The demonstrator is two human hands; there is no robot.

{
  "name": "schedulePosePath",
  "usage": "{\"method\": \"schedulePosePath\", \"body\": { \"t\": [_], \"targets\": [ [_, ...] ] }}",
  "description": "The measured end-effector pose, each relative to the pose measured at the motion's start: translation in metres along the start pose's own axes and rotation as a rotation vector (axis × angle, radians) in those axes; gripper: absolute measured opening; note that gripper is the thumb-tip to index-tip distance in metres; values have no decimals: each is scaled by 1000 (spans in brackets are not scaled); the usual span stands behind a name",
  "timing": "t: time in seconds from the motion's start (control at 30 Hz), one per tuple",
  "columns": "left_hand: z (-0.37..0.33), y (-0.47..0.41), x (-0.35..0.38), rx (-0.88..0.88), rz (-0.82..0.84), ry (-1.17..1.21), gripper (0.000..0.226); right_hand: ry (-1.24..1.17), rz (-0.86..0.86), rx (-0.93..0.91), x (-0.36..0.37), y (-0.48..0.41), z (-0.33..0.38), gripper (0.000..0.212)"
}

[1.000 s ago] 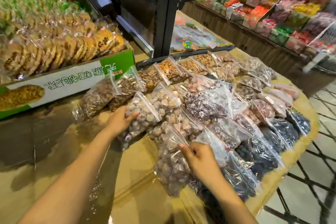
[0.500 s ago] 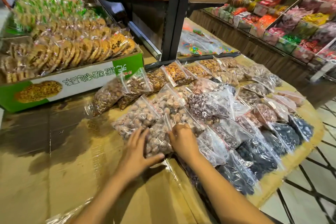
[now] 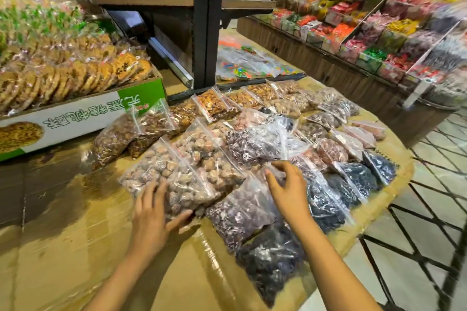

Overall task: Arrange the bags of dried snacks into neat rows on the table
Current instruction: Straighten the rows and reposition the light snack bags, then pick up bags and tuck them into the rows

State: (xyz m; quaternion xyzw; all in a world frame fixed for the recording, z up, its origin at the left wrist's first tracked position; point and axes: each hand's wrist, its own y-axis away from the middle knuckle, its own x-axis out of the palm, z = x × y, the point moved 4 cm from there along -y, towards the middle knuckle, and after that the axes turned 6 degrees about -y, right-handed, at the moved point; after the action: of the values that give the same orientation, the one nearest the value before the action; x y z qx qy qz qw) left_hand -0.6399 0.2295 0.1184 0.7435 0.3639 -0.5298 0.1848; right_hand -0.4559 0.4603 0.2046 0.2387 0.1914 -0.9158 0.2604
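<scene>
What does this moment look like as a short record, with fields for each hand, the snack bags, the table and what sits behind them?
left hand: flat, fingers spread on the clear zip bag of pale brown dried fruit
right hand: open, fingers curled above the bags, gripping nothing
rows: overlapping clear bags, brown at the back, purple bag of dark dried fruit in front
table: tan plastic-wrapped tabletop
behind: green and white cardboard box of round biscuits

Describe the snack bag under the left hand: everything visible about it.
The bag of light brown round snacks is a clear plastic zip bag, sealed, stuffed full and lying flat at the near end of its row on the wrapped table. The left hand rests open on its near edge. It overlaps a similar bag behind; a purplish bag adjoins its right side.
</scene>
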Motion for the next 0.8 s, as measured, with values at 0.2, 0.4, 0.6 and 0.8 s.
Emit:
{"method": "schedulePosePath", "body": {
  "t": [0.2,0.4,0.6,0.8],
  "targets": [
    [-90,-54,-22,105,-135,47,101,-144,-151,143,-60,-84,-62,19],
    [-195,-158,14,154,-8,138,113,18,220,235,-70,-165,-129,64],
    [-216,-204,41,42,193,32,113,277,627,72,-52,-203,-144,49],
    [-234,-213,33,-37,371,-88,119,-76,594,242,-49,-207,-149,51]
  ]
}}
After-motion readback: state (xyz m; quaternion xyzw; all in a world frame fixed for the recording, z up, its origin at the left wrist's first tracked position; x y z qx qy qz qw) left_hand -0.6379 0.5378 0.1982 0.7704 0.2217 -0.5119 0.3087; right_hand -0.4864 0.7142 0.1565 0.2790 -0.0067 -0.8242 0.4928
